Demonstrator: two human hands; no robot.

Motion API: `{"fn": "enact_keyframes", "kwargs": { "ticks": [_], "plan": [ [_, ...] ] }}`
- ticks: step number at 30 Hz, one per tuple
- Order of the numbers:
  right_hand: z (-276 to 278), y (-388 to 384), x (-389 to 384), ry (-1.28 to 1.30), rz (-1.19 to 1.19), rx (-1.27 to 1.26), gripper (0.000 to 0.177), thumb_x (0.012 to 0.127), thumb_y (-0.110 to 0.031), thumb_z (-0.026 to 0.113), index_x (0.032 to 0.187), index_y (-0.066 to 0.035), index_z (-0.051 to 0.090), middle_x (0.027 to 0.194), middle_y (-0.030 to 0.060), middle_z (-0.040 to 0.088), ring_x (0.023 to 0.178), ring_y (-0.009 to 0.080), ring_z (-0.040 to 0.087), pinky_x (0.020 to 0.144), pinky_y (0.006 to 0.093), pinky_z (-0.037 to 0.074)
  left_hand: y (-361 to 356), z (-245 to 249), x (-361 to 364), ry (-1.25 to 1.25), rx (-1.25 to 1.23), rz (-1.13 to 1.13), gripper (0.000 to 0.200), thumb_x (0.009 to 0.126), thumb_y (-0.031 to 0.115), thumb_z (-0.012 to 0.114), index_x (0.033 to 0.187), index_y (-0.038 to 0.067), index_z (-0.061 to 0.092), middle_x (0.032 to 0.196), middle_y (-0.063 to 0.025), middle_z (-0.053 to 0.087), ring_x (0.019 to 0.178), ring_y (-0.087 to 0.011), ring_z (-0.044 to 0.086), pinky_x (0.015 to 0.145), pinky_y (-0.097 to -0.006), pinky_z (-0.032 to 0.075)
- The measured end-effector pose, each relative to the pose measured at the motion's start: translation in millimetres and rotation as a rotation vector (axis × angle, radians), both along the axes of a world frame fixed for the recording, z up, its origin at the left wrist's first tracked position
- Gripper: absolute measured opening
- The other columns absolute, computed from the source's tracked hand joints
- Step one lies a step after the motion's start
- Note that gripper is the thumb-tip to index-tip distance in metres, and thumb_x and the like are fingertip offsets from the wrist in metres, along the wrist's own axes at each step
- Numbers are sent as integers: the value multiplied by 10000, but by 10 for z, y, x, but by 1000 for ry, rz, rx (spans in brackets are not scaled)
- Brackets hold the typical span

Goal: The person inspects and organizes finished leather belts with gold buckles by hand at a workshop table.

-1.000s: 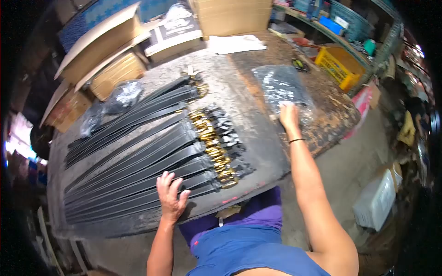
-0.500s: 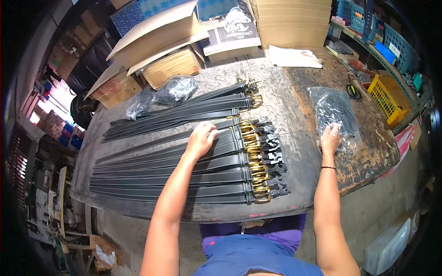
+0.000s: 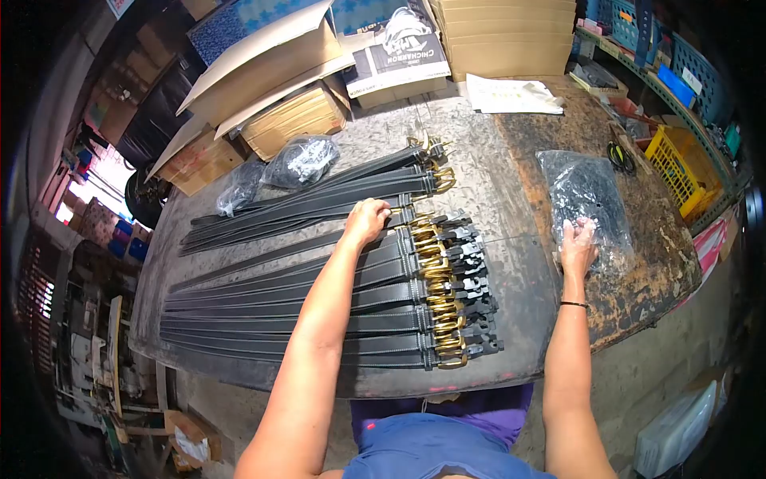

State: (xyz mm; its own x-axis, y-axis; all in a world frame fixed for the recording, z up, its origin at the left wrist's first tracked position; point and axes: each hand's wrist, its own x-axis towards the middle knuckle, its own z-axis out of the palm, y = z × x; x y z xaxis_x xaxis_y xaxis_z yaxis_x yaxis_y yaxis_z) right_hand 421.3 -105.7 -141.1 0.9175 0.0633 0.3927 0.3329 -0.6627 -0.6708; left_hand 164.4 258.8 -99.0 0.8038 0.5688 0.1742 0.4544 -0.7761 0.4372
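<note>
Scuffed wood and dark, worn patches cover the bench (image 3: 519,271), with cartons (image 3: 295,124) lined up beyond the buckles (image 3: 447,307) and white paper (image 3: 515,96) near them. And look at those buckles: a tight, gold column, black clips (image 3: 477,279) fringing its right side! To its left run the front belts (image 3: 319,323), fanned out, their buckle ends gathered close together. As I judge it from my end, that group is laid out, though its tails aren't perfectly even.

Beyond the buckles, it's looser: the back belts (image 3: 319,199) overlap and slant, their own ends bunched unevenly. If anything lies unsorted here, I'd say it's that bunch, with a narrow gap dividing its tails from the front group.

My left hand (image 3: 367,223) is up at the top end of the buckles, fingers curled in close by the uppermost straps; from here I can't tell whether they're pinching one. Over to the right of the buckles, my right hand (image 3: 578,251) rests on the near part of the clear bag (image 3: 586,188), fingers slightly apart. Are they gripping plastic? Can't tell. Dark contents show through the bag, too blurred by glare to name, and I can't make out whether it's sealed.
</note>
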Motion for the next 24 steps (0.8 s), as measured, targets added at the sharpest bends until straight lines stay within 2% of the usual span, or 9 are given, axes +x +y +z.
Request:
{"fn": "enact_keyframes", "kwargs": {
  "ticks": [3,5,8,11,13,20,24],
  "plan": [
    [0,-1,-19,-8,6,-19,314,851,-354,578,1070,-137,522,828,78,657,808,277,622,834,446,377,-54,-11,84,92,33,91,242,825,224,599,985,57,669,988,-160,638,970,-337,592,849,-404,457],
    [30,-4,-28,5,11,-26,316,852,-358,575,1072,-137,523,834,77,655,815,278,621,835,445,376,-97,102,138,164,-49,153,272,806,259,623,941,26,658,977,-176,639,938,-337,606,813,-408,468],
    [49,-6,-47,15,16,-29,322,850,-362,573,1074,-136,527,824,77,654,812,276,621,838,440,374,-6,31,146,278,-58,104,336,777,325,663,978,59,619,1043,-157,622,1019,-328,570,852,-415,456],
    [96,3,-71,12,22,-18,321,847,-359,576,1071,-135,532,825,73,653,808,274,620,837,437,374,27,-5,80,226,-151,44,412,729,340,719,968,41,566,1016,-147,612,973,-313,571,820,-399,453],
    [127,9,-92,28,23,-28,313,845,-351,581,1068,-134,539,829,68,652,805,270,619,837,433,374,20,34,56,194,-134,30,452,699,270,763,982,7,527,873,-126,598,824,-244,573,753,-353,461],
    [101,12,-71,11,13,-42,303,844,-333,584,1066,-130,548,841,59,653,813,271,619,849,430,372,-2,270,-21,95,-233,-17,464,701,198,765,1056,14,531,850,-107,580,796,-209,553,737,-342,460],
    [131,15,-88,5,11,-45,318,838,-330,588,1079,-126,554,855,66,656,823,284,618,861,428,375,73,436,-175,-38,-171,-51,462,710,162,753,1103,29,552,813,-84,560,767,-189,535,712,-330,454]
  ]
}}
